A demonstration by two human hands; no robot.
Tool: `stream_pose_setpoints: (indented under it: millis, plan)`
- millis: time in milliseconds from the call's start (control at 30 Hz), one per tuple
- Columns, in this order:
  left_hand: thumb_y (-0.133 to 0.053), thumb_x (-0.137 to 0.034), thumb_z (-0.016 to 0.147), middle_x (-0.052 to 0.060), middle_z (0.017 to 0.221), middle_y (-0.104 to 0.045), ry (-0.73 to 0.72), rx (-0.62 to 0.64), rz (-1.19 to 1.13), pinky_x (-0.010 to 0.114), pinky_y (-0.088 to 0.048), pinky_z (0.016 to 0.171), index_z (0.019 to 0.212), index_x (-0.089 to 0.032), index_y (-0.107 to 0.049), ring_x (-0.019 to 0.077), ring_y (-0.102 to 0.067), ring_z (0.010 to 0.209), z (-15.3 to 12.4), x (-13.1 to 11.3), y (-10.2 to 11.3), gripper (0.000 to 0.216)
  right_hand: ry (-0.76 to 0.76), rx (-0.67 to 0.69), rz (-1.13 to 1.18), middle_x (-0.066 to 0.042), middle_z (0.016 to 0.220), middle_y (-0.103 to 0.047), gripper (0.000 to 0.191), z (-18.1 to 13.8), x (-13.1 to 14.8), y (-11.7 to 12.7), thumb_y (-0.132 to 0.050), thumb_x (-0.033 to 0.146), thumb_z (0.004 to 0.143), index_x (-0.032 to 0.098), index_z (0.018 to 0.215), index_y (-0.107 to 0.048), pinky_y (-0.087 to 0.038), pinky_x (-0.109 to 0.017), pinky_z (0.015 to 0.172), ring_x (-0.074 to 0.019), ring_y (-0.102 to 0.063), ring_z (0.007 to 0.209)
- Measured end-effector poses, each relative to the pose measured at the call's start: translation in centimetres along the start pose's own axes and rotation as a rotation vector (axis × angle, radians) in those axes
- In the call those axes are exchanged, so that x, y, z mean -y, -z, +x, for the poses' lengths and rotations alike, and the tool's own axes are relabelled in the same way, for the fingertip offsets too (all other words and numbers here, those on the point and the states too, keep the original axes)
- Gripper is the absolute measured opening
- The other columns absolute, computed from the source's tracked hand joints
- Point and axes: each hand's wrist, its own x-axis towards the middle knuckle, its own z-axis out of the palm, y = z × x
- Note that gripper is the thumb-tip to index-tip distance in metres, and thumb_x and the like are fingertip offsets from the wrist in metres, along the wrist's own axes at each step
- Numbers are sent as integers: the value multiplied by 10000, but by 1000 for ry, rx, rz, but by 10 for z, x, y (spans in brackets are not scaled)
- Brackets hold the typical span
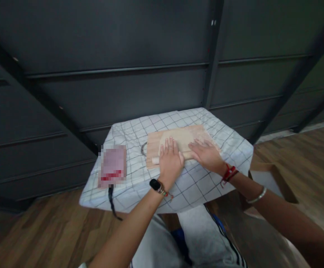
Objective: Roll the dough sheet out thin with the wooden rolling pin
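A wooden rolling pin [188, 155] lies across a flat, pale sheet of dough [182, 137] on a wooden board [152, 139]. My left hand [170, 158] rests palm down over the pin's left part, its fingers stretched forward onto the dough. On the pin's right part lies my right hand [206, 154], palm down, fingers extended and pointing to the upper left. Neither hand is wrapped round the pin. The pin's right end is hidden under my right hand, and its left end shows beside my left hand.
The board, with a ring handle [144, 149] on its left, is on a checked cloth [198, 186] covering a small table. A blurred pinkish packet [113, 165] with a black strap lies at left. An open cardboard box [273, 182] stands right; a dark panelled wall [122, 93] rises behind.
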Motion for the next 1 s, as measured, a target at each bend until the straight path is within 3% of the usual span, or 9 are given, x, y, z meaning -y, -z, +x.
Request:
stream_pose_setpoints:
  millis: [167, 367, 567, 667, 800, 900, 1000]
  plan:
    - [-354, -216, 893, 190, 1467, -317, -34, -45, -5, 458, -254, 1106, 1368, -5, -384, 297, -245, 1380, -28, -4, -3, 521, 88, -90, -21, -107, 1164, -655, 309, -23, 2, -11, -483, 336, 923, 159, 1145, -602, -383, -409, 945, -251, -530, 1174]
    - [-369, -171, 866, 156, 1441, -383, -101, 5, -22, 404, -273, 1109, 1373, -13, -378, 257, -280, 1371, -52, -4, -11, 531, 118, -217, 31, -100, 1068, -689, 235, -35, 8, -22, -554, 282, 885, 154, 1067, -630, -434, -368, 893, -224, -614, 1010]
    - [-367, -210, 883, 156, 1448, -371, -148, -2, 22, 449, -283, 1095, 1371, -29, -382, 281, -271, 1372, -52, 6, 10, 520, 201, -194, 96, -89, 1017, -697, 257, -41, 5, 1, -549, 298, 887, 173, 1102, -615, -477, -366, 839, -216, -633, 935]
    - [-343, -238, 904, 154, 1447, -373, -188, -45, 54, 450, -251, 1106, 1370, -49, -386, 271, -263, 1376, -31, 15, 32, 506, 143, -204, 128, -90, 1071, -686, 304, -29, -9, 22, -503, 349, 907, 193, 1148, -605, -476, -377, 863, -221, -626, 971]
    - [-301, -245, 929, 169, 1379, -459, -184, -20, 65, 423, -259, 1097, 1323, -34, -432, 269, -364, 1315, 30, 33, 44, 466, 55, -133, 193, -84, 1152, -661, 357, 19, -33, 34, -476, 386, 909, 200, 1186, -603, -459, -371, 911, -229, -595, 1066]
    - [-309, -223, 924, 158, 1190, -600, -185, 143, 43, 361, -377, 1003, 1172, -50, -543, 238, -524, 1150, 69, 46, 28, 383, 89, -6, 269, -64, 1176, -653, 334, 53, -45, 22, -500, 382, 894, 211, 1151, -628, -448, -366, 922, -226, -585, 1086]
    - [-276, -239, 940, 149, 1115, -631, -227, 261, -9, 333, -420, 937, 1085, -72, -580, 221, -576, 1059, 81, 53, 1, 377, 185, 171, 327, -65, 1093, -688, 304, 72, -51, 2, -481, 357, 905, 190, 1084, -661, -462, -350, 882, -211, -616, 1003]
